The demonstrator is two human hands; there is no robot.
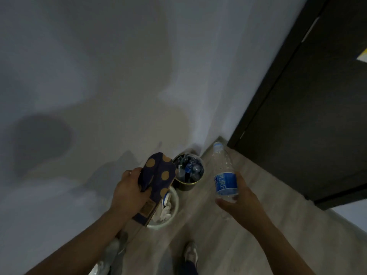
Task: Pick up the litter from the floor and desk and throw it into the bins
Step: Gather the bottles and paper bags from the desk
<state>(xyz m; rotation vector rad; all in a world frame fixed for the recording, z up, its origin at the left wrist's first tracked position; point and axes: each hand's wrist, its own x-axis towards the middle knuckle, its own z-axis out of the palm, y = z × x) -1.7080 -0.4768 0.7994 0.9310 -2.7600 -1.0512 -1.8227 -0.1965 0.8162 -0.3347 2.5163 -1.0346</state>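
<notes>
My left hand (129, 192) grips a dark blue wrapper with tan dots (157, 178), a flat crumpled pack held above a white bin (172, 211) that holds white paper scraps. My right hand (237, 203) holds a clear plastic water bottle with a blue label (224, 173), cap pointing up and away from me. Between the two hands, against the wall, stands a dark round bin (186, 185) filled with plastic bottles. The bottle is to the right of that bin and higher than its rim.
A grey-white wall (89, 86) fills the left and top. A dark door or cabinet (309, 116) stands to the right. The floor (248, 245) is pale wood. My shoe (191, 253) shows at the bottom; a plastic bag lies at bottom left (101, 266).
</notes>
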